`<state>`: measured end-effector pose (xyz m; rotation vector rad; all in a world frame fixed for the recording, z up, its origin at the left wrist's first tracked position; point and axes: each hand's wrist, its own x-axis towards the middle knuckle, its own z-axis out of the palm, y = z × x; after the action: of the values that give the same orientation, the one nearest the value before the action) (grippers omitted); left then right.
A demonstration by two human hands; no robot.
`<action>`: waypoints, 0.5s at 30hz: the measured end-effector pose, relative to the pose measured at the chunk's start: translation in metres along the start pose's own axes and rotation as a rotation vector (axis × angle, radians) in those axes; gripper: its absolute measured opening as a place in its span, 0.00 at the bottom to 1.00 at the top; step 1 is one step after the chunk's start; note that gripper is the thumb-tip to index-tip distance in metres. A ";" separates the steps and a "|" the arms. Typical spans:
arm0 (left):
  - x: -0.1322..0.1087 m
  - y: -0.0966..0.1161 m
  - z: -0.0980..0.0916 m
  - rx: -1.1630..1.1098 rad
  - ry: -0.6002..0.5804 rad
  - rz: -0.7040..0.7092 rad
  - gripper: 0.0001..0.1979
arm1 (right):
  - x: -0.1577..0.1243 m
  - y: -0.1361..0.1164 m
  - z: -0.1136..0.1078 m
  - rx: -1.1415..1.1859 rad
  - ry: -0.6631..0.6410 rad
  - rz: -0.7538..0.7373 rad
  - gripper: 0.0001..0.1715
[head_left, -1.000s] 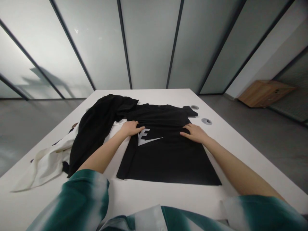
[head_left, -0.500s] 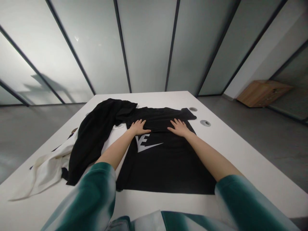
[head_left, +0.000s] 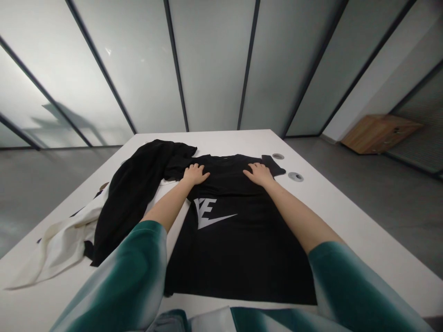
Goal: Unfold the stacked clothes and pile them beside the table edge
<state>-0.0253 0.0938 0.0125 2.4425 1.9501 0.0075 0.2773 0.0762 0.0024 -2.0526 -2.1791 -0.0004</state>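
Note:
A black T-shirt (head_left: 242, 249) with a white printed logo lies spread on the white table, its neckline away from me and its hem near my body. My left hand (head_left: 195, 174) rests on its upper left part, near the left shoulder, fingers apart. On the upper right part, close to the right sleeve, my right hand (head_left: 259, 174) lies with the fingers spread. Neither hand grips the cloth. A faint crease crosses the shirt between my hands and the logo.
To the left, a black garment (head_left: 134, 198) is heaped over a white garment (head_left: 65, 244). The white table (head_left: 346, 230) has two round grommets (head_left: 296, 177) on the right. Frosted glass panels (head_left: 211, 64) stand behind it, and a wooden cabinet (head_left: 377, 133) is at the far right.
Both hands have slid a little away from me over the shirt. The shirt's hem now sits closer to my body, and the fold across the chest has flattened.

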 end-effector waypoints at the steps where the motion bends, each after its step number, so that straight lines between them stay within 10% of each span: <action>1: 0.005 -0.003 0.003 -0.001 -0.035 0.003 0.33 | 0.006 0.000 0.002 -0.002 -0.035 0.015 0.39; 9: 0.025 -0.028 0.018 -0.033 -0.121 -0.119 0.39 | 0.034 -0.001 0.026 0.006 -0.104 0.007 0.40; 15: 0.011 -0.014 0.008 0.052 0.077 -0.050 0.32 | 0.031 -0.001 0.030 -0.048 -0.055 -0.023 0.37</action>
<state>-0.0364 0.1071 0.0040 2.4595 2.0679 0.0511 0.2717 0.1098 -0.0238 -2.0771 -2.2566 0.0014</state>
